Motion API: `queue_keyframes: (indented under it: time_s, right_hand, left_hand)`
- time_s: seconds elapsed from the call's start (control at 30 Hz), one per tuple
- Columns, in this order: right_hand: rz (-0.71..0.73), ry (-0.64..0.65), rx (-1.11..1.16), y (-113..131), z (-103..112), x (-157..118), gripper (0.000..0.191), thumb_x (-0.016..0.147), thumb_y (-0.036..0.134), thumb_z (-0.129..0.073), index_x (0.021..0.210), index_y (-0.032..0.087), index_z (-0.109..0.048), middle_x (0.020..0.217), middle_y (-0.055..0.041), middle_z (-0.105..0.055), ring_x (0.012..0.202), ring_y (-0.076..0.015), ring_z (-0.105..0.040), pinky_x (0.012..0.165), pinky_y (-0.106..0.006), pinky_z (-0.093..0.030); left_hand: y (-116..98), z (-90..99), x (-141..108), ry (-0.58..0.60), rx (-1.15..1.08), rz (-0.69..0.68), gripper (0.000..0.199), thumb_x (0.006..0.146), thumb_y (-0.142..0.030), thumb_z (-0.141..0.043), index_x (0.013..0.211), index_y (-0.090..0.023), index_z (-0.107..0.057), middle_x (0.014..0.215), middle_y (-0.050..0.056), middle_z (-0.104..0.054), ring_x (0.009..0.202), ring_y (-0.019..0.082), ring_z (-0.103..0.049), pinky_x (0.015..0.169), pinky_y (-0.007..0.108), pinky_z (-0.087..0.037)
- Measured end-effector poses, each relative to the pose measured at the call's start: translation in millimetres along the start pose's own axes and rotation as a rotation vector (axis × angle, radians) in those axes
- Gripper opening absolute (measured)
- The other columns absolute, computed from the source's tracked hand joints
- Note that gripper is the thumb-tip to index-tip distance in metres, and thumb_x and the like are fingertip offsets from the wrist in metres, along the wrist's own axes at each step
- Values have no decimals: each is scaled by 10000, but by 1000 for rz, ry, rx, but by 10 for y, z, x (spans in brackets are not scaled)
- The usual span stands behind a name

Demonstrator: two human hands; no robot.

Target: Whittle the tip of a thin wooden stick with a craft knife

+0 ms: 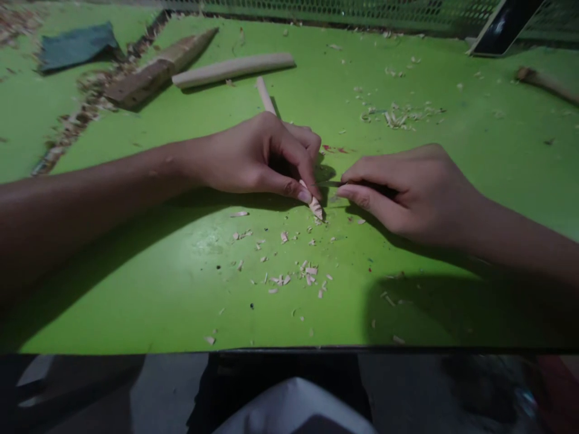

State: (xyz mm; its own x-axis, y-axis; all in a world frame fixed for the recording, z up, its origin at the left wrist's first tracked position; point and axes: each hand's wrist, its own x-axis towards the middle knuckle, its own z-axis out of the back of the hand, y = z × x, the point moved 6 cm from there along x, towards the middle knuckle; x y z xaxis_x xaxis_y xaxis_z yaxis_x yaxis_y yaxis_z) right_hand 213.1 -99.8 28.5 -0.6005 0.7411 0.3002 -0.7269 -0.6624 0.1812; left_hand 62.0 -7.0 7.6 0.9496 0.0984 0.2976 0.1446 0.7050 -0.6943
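Note:
My left hand (266, 154) pinches a thin wooden stick (266, 96) near its lower end. The stick passes under the hand, and its carved tip (316, 209) pokes out below my thumb and finger, close to the green tabletop (149, 283). On the right, my right hand (407, 190) is closed around a carving knife (332, 184) with a slim blade. The blade points left at the stick, just beside my left fingertips; whether it touches the wood I cannot tell. Most of the knife's handle is hidden in my palm.
Pale wood shavings (310, 271) lie scattered before my hands, with another pile (398, 116) farther back. Behind my left hand are a rough wood piece (158, 69), a smooth wooden rod (235, 68) and a dark sandpaper-like sheet (76, 47). A brown stick (547, 83) lies far right.

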Motion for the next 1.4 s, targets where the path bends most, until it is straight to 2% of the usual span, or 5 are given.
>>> queue_keyframes:
  time_s: [0.23,0.5,0.67,0.9,1.4]
  right_hand:
    - [-280,-112,2,-158,95,-10,402,1011,290,-623,709,274,-358,602,64,-365,569,-156,-357,614,-323,-351]
    - [-528,-178,196,-571,156,55,441,1081,300,-619,697,266,-403,665,46,-408,655,-135,-358,663,-311,-380]
    - [-644,-289,220,-813,182,317,486,952,97,-720,613,236,-400,604,59,-363,596,-114,-307,616,-309,-324]
    - [-739,-474,287,-1134,120,693,465,973,81,-684,655,239,-384,650,52,-375,629,-124,-350,663,-311,-352]
    - [-664,-534,328,-1136,-35,464,466,979,69,-723,709,244,-387,715,54,-380,694,-142,-388,720,-317,-401]
  left_hand:
    - [-23,-72,-12,-155,309,-141,225,1056,-422,-749,1142,-245,-860,1020,102,-764,926,207,-710,739,343,-595]
    - [-85,-165,-12,-199,471,-237,267,1115,-368,-639,1186,-228,-855,1042,107,-780,923,204,-728,782,321,-589]
    - [-33,-188,-16,-211,502,-205,320,1132,-400,-600,1213,-223,-853,1021,113,-777,908,192,-726,787,287,-563]
    - [-34,-147,-59,-270,558,-172,227,1080,-305,-670,1114,-177,-855,922,76,-750,745,140,-680,667,235,-518]
    - [9,-95,-75,-309,563,-150,210,1062,-316,-721,1018,-168,-864,926,91,-787,769,159,-731,707,257,-577]
